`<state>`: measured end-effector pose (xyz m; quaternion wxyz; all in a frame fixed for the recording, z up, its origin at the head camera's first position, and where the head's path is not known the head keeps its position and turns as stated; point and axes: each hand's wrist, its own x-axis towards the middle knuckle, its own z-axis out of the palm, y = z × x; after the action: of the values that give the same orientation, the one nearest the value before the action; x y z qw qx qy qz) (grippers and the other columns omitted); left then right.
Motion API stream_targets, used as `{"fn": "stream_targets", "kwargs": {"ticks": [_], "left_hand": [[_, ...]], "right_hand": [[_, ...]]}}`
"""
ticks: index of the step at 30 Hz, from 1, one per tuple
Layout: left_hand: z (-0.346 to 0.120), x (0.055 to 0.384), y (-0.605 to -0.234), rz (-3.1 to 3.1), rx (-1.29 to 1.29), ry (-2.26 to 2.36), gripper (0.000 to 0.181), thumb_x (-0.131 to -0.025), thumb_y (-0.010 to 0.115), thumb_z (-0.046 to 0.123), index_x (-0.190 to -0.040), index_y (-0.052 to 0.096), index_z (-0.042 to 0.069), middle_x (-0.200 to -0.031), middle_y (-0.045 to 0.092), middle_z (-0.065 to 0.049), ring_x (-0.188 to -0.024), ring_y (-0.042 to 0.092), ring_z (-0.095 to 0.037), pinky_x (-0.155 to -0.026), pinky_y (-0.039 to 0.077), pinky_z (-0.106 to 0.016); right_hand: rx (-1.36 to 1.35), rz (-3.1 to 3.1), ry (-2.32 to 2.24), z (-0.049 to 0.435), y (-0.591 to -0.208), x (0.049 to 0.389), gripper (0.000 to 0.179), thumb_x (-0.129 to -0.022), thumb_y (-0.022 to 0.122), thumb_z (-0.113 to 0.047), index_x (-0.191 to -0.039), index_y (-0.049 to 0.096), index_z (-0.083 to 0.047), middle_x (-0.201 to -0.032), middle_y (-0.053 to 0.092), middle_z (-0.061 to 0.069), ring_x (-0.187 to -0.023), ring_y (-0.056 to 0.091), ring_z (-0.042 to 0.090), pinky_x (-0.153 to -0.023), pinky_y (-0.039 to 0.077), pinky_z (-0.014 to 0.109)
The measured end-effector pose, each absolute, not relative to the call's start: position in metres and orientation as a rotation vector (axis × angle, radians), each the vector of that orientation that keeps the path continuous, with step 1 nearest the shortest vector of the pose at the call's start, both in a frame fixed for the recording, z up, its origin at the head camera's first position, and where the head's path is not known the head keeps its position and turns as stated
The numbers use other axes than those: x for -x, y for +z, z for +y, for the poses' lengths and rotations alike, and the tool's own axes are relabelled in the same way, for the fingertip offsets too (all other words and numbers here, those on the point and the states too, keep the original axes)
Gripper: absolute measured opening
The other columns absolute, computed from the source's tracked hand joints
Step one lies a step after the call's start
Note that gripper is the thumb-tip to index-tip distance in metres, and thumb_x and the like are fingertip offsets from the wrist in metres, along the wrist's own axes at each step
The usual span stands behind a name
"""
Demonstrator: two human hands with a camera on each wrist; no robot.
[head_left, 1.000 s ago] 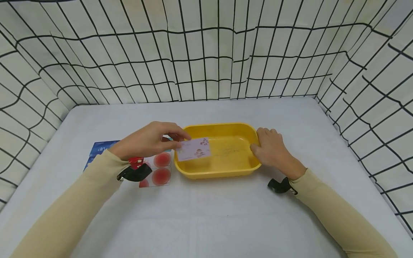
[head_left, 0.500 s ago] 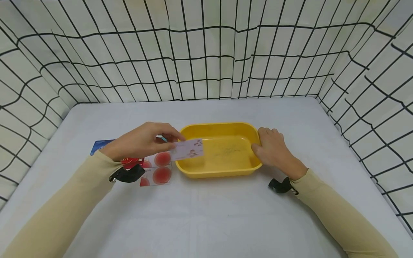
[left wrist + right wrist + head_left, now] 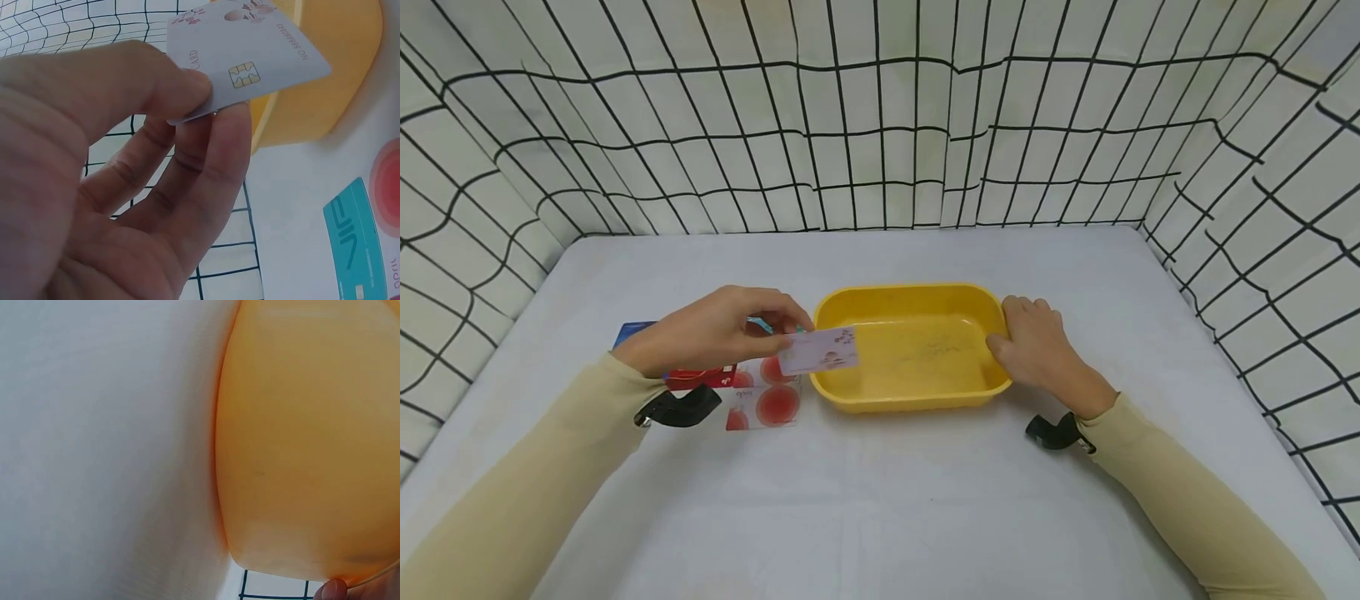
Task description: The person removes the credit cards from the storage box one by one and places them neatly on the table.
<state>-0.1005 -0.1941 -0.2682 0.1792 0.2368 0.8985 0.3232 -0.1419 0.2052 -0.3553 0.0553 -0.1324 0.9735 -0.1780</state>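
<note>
In the head view my left hand (image 3: 722, 329) pinches a pale pink plastic chip card (image 3: 831, 350) between thumb and fingertips. Flower print and a gold chip show on the card in the left wrist view. It overlaps the left end of a yellow plastic tray (image 3: 925, 358). At the tray's right end, my right hand (image 3: 1037, 350) grips the rim; in the right wrist view a fingertip (image 3: 333, 590) shows at its edge. Below the left hand lie a teal VIP card (image 3: 356, 240), a red card (image 3: 711, 377) and a blue card (image 3: 632, 331), partly hidden by that hand and wrist.
White cards or sheets with red circles (image 3: 777, 406) lie left of the tray, beside the other cards. A white cloth (image 3: 880, 500) covers the table. Black wire grid panels (image 3: 917, 133) stand along the back and both sides.
My left hand has drawn the pale pink card leftward, from over the tray's inside to its left rim. The right hand keeps its grip on the tray, which stays in place.
</note>
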Motion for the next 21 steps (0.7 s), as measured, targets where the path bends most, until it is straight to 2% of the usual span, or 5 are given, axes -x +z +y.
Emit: {"fn": "stream_targets", "kwargs": {"ticks": [5,11,21], "left_hand": [[-0.200,0.098,-0.266,2.534,-0.675,0.900,0.025,-0.100,0.067,0.010,-0.122,0.070,0.019,-0.122,0.072,-0.002,-0.098,0.072,-0.015,-0.091,0.063,-0.029],[-0.209,0.096,-0.268,2.581,-0.628,0.819,0.026,-0.100,0.068,0.013,-0.121,0.070,0.026,-0.119,0.073,0.002,-0.090,0.073,-0.015,-0.086,0.060,-0.023],[-0.224,0.088,-0.265,2.640,-0.656,0.790,0.026,-0.099,0.068,0.010,-0.118,0.071,0.027,-0.114,0.072,0.004,-0.098,0.069,-0.012,-0.089,0.060,-0.023]], "right_hand": [[0.405,2.950,-0.546,0.206,-0.355,0.142,0.025,-0.095,0.046,-0.024,-0.104,0.053,-0.002,-0.088,0.050,0.012,-0.089,0.043,0.032,-0.077,0.028,0.038],[0.410,2.949,-0.544,0.207,-0.356,0.142,0.024,-0.095,0.046,-0.024,-0.104,0.053,-0.003,-0.088,0.049,0.012,-0.088,0.042,0.032,-0.077,0.028,0.038],[0.409,2.948,-0.558,0.206,-0.356,0.142,0.024,-0.095,0.045,-0.024,-0.103,0.053,-0.003,-0.088,0.049,0.012,-0.088,0.042,0.032,-0.076,0.027,0.038]]}}
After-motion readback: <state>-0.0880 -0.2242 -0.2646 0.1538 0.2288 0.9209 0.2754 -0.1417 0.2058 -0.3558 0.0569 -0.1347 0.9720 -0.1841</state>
